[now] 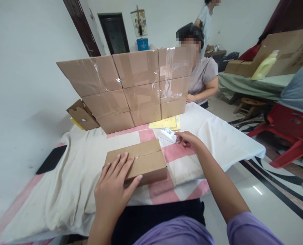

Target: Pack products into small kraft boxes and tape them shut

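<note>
A closed brown cardboard box (141, 156) lies on the table in front of me, with a strip of clear tape along its top seam. My left hand (115, 180) rests on the box's left part, fingers spread over the top and thumb at the near edge. Beyond the box's far right corner sits a white tape dispenser (168, 135) holding a roll of tape. The curled fingers of my right hand (185, 139) are closed at the dispenser's right end. Whether a tape strip is pinched between them is too small to tell.
A tall taped cardboard partition (141, 90) stands across the table, with yellow sheets (165, 123) at its foot. A black phone-like slab (51, 159) lies left, and an open carton (83, 115) is behind. A person (205, 78) sits past the partition. A red chair (289, 132) stands right.
</note>
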Action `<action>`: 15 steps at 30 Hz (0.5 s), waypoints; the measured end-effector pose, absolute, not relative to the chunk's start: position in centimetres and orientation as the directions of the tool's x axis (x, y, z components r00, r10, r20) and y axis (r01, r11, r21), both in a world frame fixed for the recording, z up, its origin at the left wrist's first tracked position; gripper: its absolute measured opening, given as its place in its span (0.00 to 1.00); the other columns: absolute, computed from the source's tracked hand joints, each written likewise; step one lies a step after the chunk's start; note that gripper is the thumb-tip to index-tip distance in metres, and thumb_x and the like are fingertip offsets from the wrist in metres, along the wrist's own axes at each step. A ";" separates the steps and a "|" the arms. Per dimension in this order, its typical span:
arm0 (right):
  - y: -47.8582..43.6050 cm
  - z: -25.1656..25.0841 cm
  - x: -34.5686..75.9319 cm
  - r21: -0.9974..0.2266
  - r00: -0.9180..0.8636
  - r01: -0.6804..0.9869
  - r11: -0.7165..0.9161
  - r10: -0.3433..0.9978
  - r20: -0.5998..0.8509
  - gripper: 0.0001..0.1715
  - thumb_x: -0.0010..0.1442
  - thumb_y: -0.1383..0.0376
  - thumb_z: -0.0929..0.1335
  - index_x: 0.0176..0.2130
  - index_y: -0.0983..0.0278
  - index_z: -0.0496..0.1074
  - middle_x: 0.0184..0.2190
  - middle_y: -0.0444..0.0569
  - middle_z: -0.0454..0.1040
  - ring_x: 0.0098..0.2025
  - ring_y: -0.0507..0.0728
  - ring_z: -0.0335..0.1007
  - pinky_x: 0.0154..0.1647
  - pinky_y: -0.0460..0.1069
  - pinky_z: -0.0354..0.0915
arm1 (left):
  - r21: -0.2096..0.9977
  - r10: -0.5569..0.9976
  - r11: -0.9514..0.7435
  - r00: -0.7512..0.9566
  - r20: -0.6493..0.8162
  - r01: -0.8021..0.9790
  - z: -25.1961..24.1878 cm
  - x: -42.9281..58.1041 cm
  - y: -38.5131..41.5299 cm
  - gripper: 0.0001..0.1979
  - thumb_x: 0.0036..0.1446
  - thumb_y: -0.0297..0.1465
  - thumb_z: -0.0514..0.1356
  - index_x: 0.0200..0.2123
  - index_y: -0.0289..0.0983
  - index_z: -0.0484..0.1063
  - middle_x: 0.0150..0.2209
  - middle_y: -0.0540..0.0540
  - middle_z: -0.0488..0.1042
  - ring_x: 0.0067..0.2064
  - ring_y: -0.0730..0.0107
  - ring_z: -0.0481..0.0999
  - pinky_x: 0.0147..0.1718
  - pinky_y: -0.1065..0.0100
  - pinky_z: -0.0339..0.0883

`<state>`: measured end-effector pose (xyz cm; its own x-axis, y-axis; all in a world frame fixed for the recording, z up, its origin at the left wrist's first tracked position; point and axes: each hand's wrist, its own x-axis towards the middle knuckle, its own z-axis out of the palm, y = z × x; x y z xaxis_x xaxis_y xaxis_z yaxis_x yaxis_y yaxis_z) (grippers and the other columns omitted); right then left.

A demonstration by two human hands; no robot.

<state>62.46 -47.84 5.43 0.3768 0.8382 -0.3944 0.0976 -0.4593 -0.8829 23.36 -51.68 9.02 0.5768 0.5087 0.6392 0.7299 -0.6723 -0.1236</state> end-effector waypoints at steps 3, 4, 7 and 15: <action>-48.0 5.4 62.4 -0.882 0.378 0.100 -0.460 0.838 -0.394 0.23 0.63 0.53 0.70 0.24 0.66 0.70 0.19 0.50 0.75 0.12 0.48 0.60 0.11 0.44 0.45 | -0.130 0.503 -0.674 0.580 0.640 0.727 8.9 23.3 -51.6 0.27 0.66 0.46 0.56 0.64 0.41 0.66 0.65 0.45 0.69 0.64 0.53 0.71 0.62 0.55 0.58; -48.0 5.4 62.4 -0.885 0.376 0.097 -0.456 0.840 -0.392 0.23 0.63 0.52 0.70 0.24 0.66 0.71 0.21 0.51 0.76 0.12 0.48 0.61 0.11 0.44 0.44 | -0.132 0.503 -0.674 0.582 0.639 0.727 8.9 23.3 -51.6 0.27 0.66 0.46 0.56 0.64 0.41 0.66 0.65 0.45 0.70 0.64 0.53 0.71 0.62 0.55 0.58; -48.2 5.3 62.5 -0.897 0.356 0.072 -0.437 0.851 -0.386 0.24 0.64 0.52 0.68 0.25 0.66 0.71 0.24 0.53 0.78 0.13 0.47 0.61 0.11 0.44 0.45 | -0.130 0.513 -0.668 0.579 0.634 0.733 8.9 23.3 -51.6 0.27 0.66 0.46 0.56 0.64 0.41 0.66 0.65 0.45 0.70 0.64 0.53 0.71 0.62 0.55 0.58; -48.7 5.2 63.3 -0.925 0.241 -0.045 -0.376 0.895 -0.375 0.20 0.63 0.55 0.67 0.27 0.66 0.72 0.27 0.54 0.78 0.13 0.46 0.56 0.11 0.44 0.44 | -0.130 0.512 -0.674 0.587 0.627 0.727 8.7 23.2 -51.5 0.28 0.66 0.46 0.56 0.65 0.42 0.65 0.66 0.45 0.69 0.64 0.53 0.70 0.63 0.55 0.57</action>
